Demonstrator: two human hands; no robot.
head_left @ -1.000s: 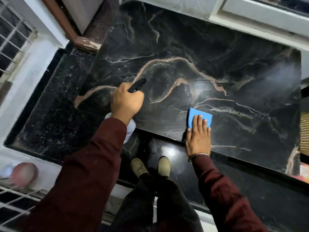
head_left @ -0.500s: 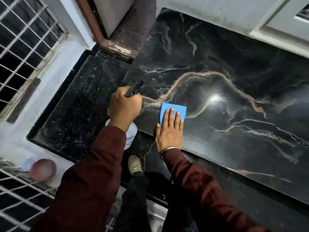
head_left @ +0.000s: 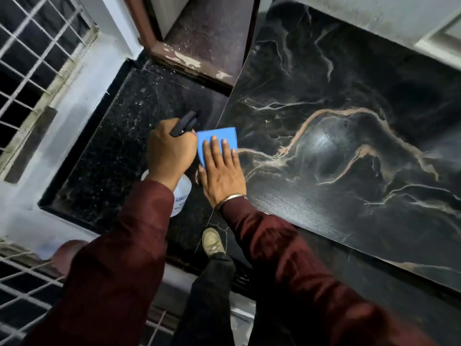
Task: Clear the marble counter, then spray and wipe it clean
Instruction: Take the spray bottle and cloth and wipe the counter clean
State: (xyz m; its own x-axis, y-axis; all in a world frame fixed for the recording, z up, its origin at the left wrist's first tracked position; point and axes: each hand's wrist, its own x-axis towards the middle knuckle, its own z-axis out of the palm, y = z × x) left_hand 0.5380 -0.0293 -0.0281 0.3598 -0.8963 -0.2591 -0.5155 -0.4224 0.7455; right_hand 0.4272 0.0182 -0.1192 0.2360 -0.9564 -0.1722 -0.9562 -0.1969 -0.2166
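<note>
The black marble counter (head_left: 349, 151) with tan veins fills the right of the view. A blue cloth (head_left: 219, 137) lies flat at its left edge. My right hand (head_left: 222, 171) presses on the cloth with straight fingers. My left hand (head_left: 169, 153) grips a spray bottle (head_left: 182, 191) by its black trigger head, held just left of the counter's edge. The bottle's white body hangs below my fist, partly hidden by my wrist.
A speckled black floor (head_left: 112, 158) lies left of the counter. A white window grille (head_left: 32, 58) stands at the far left, a brown door frame (head_left: 174, 53) at the top. My shoe (head_left: 213, 242) shows below the counter's front edge.
My right hand slid the blue cloth leftward across the counter to its left edge. The left hand kept holding the spray bottle, and the view shifted left.
</note>
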